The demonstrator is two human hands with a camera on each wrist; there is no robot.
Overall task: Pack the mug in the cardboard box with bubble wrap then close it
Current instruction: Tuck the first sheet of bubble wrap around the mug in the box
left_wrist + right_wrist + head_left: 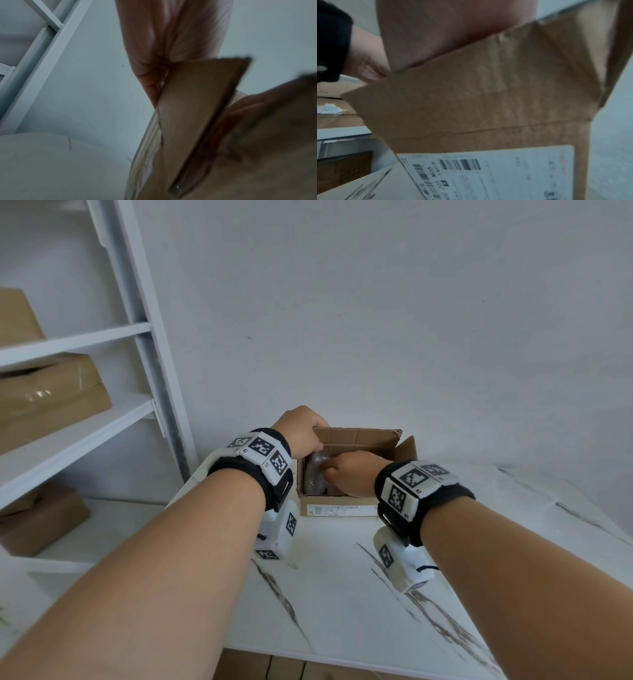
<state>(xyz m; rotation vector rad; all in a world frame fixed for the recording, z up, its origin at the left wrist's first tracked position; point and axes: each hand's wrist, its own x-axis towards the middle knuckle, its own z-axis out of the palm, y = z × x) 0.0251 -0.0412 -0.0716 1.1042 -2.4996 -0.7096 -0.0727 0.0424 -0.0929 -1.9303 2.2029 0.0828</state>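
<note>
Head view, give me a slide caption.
Left hand holds a flap of the cardboard box; right hand reaches inside.

Head view high above, angled down; both wrist views close, low, upward; shared cardboard box (356,440).

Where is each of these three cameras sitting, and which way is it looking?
Head: worn on the head, looking down at both forearms and hands around the cardboard box on the table.
Left wrist: looks along the left hand gripping a flap.
Right wrist: close against the box's labelled side, right hand above.
All three share the box.
</note>
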